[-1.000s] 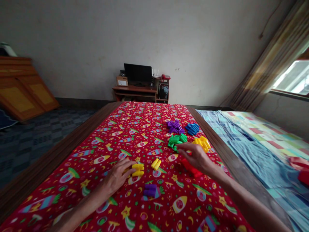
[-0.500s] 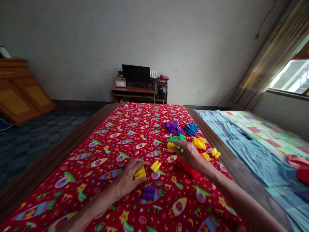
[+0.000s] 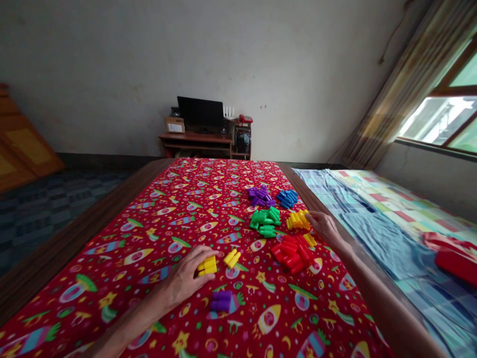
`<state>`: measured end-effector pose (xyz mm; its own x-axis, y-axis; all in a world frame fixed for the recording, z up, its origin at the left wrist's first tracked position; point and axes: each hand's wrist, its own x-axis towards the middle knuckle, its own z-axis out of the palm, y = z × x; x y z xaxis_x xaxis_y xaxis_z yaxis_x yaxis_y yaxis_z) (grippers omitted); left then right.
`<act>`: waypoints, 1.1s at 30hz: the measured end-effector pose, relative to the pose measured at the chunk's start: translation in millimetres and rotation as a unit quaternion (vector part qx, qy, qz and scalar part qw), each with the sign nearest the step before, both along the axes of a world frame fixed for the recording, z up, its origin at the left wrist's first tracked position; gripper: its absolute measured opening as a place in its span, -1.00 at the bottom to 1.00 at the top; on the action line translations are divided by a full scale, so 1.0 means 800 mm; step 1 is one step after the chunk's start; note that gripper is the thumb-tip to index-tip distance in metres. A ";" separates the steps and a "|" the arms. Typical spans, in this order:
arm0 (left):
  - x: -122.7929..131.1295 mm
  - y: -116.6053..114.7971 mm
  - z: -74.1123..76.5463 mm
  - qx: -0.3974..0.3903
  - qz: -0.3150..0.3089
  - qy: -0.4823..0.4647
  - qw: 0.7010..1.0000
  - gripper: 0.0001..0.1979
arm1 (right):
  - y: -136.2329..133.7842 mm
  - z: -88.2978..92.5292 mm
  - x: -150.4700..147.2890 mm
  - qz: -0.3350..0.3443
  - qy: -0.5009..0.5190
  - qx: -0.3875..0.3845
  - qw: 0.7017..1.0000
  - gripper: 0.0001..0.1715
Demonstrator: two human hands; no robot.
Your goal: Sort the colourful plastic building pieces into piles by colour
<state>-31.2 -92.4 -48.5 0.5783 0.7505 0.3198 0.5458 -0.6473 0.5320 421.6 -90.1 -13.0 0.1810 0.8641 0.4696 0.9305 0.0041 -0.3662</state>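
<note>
My left hand (image 3: 186,272) rests on the red patterned cloth, its thumb and fingers curled around a yellow toy block (image 3: 207,266). Just right of it lies another yellow block (image 3: 232,258), and nearer me a purple block (image 3: 221,301). My right hand (image 3: 325,227) reaches to the right edge of a yellow block pile (image 3: 297,220), its fingertips closed on a yellow block there; the hand partly hides that side. Below that pile is a heap of red blocks (image 3: 293,253), with a yellow block (image 3: 309,240) beside it.
Piles of green blocks (image 3: 265,221), purple blocks (image 3: 261,196) and blue blocks (image 3: 287,199) sit farther up the cloth (image 3: 208,199). Right of the table's wooden edge (image 3: 311,196) is a bed (image 3: 395,248). A desk (image 3: 201,140) with a monitor stands by the wall.
My right hand has moved right, from over the green pile with a yellow block to the yellow pile. The left hand stays around its block. My view has turned slightly right.
</note>
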 end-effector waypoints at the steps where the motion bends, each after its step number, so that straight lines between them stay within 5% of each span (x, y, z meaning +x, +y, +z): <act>1: 0.000 -0.001 0.001 0.000 -0.003 0.001 1.000 -0.62 | -0.001 -0.003 0.001 0.002 -0.009 0.015 1.000 -0.35; 6: -0.002 0.001 0.003 0.003 -0.012 -0.005 1.000 -0.64 | -0.014 0.005 0.011 0.008 -0.037 0.022 0.999 -0.47; 11: -0.003 0.001 -0.001 0.006 -0.017 -0.005 1.000 -0.64 | -0.052 0.023 0.018 0.019 -0.054 -0.064 0.996 -0.54; 22: -0.001 -0.002 0.005 -0.018 -0.013 0.010 1.000 -0.64 | -0.069 -0.015 0.018 0.225 -0.069 -0.093 0.967 -0.56; 29: -0.002 -0.001 0.003 -0.018 -0.008 0.004 1.000 -0.63 | -0.073 -0.007 0.017 0.187 -0.152 -0.119 0.963 -0.55; 33: -0.001 -0.003 0.006 -0.027 -0.011 0.004 1.000 -0.65 | -0.075 0.007 0.027 0.150 -0.142 -0.069 0.976 -0.59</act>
